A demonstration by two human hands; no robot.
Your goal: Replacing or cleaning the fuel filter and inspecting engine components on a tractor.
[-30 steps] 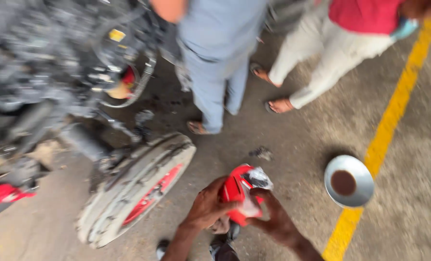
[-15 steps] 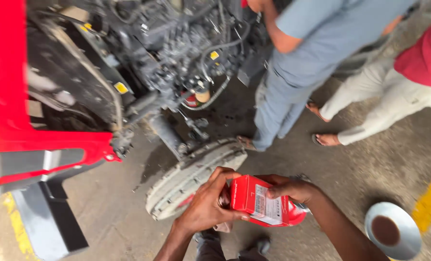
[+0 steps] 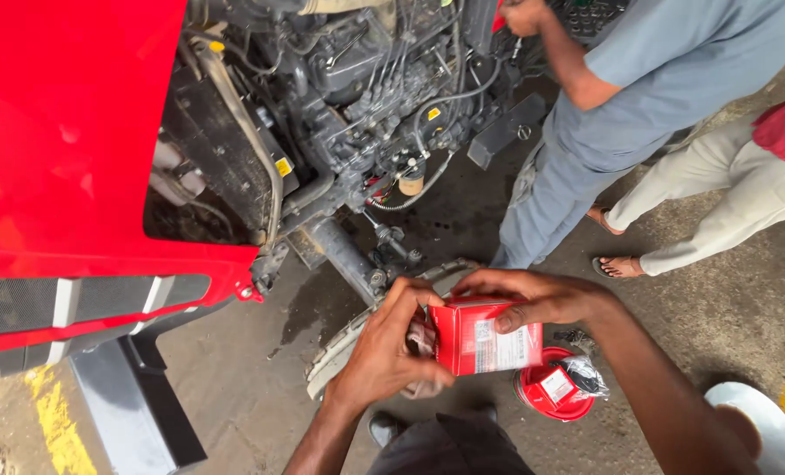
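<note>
A: Item 1, the small red carton [image 3: 487, 338]. Where is it?

B: It sits in front of the person's body, above the concrete floor [image 3: 260, 387], between both hands and just above a round red part in clear wrap [image 3: 554, 393] that lies on the floor. A pale printed label faces the camera.

A: State of each hand?

B: The left hand [image 3: 388, 347] is curled closed at the carton's left end, fingers on the end flap, with a bit of pale cloth or paper bunched under it. The right hand [image 3: 533, 297] lies over the top edge, fingers closed on the carton, thumb against the label face. Both hands hold the 1 carton.

A: How is this step best handled?

B: My judgement: keep the right hand steady as the support and let only the left hand work the flap. Keep the carton level and low over the floor, so that whatever is inside cannot slide out and fall far. Pull the flap along its fold, not across it.

A: Surroundings?

B: Just beyond the hands is a front tyre [image 3: 357, 339], then the exposed engine [image 3: 366, 105] of a tractor with its red hood [image 3: 67, 141] at left. A metal bowl [image 3: 766, 427] stands at lower right. 2 other people stand near the engine: 1 in a blue-grey shirt [image 3: 674, 79] reaching toward it, and 1 in pale trousers [image 3: 735, 202] and sandals
</note>
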